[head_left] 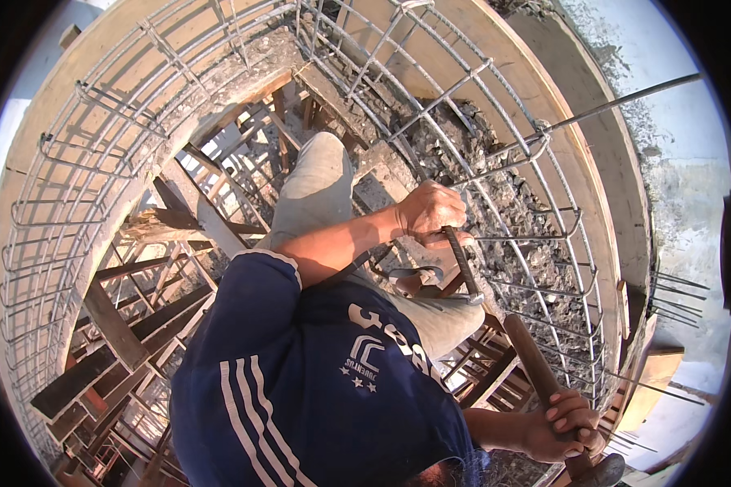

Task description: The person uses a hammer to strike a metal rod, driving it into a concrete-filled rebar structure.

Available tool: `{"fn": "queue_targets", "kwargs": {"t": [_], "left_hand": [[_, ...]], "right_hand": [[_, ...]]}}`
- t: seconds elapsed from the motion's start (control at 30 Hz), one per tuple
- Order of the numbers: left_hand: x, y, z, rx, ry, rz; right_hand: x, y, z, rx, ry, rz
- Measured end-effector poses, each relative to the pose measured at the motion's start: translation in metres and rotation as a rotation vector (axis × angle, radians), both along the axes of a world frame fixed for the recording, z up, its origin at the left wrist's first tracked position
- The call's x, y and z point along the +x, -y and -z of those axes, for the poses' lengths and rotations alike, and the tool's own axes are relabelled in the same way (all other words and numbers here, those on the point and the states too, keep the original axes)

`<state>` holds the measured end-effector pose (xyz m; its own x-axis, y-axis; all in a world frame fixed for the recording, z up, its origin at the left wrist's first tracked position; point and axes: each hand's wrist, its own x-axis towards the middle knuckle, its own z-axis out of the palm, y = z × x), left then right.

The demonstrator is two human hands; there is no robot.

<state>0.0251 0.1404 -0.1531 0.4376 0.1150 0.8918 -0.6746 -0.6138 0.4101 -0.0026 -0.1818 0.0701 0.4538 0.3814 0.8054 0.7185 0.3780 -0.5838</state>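
My left hand (434, 213) is closed in a fist beside the inner bars of a rebar cage, over my bent knees. A short dark steel rod (463, 264) juts from under its fingers; its far end is hidden by the hand. At the lower right, my right hand (570, 424) is wrapped around the wooden handle of a hammer (534, 357), close to its dark head. The hammer's handle points up toward the rod, apart from it. Broken rough concrete (524, 252) lies among the bars to the right of my left hand.
A curved rebar cage (430, 114) runs along plywood formwork (581, 154). One long bar (625, 101) sticks out at the upper right. Wooden props and planks (118, 321) crisscross below with open gaps. A grey wall (682, 195) stands at the right.
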Motion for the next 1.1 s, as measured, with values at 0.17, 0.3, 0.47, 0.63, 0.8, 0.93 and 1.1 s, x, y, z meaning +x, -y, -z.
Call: {"fn": "queue_targets", "kwargs": {"t": [0.17, 0.3, 0.47, 0.63, 0.8, 0.93, 1.1], "left_hand": [[-0.011, -0.012, -0.01, -0.172, -0.008, -0.026], [-0.023, -0.016, -0.024, -0.244, 0.049, -0.033], [-0.025, -0.027, -0.017, -0.252, 0.047, 0.004], [-0.025, -0.032, -0.008, -0.139, -0.071, 0.075], [-0.032, -0.029, -0.012, -0.203, -0.049, 0.048], [-0.029, -0.026, -0.012, -0.229, -0.034, 0.055], [-0.031, -0.019, -0.002, -0.168, -0.148, 0.036]], "right_hand": [[-0.009, -0.01, -0.013, -0.033, 0.182, 0.005], [-0.023, -0.03, -0.015, -0.05, 0.175, -0.096], [-0.022, -0.056, 0.03, -0.851, 0.108, 0.259], [-0.028, -0.085, 0.042, -0.973, -0.404, 0.342], [-0.04, -0.08, 0.01, -0.309, -0.039, 0.223], [-0.037, -0.045, 0.025, -0.405, 0.366, 0.206], [-0.003, -0.039, 0.091, -0.965, 0.194, 0.29]]}}
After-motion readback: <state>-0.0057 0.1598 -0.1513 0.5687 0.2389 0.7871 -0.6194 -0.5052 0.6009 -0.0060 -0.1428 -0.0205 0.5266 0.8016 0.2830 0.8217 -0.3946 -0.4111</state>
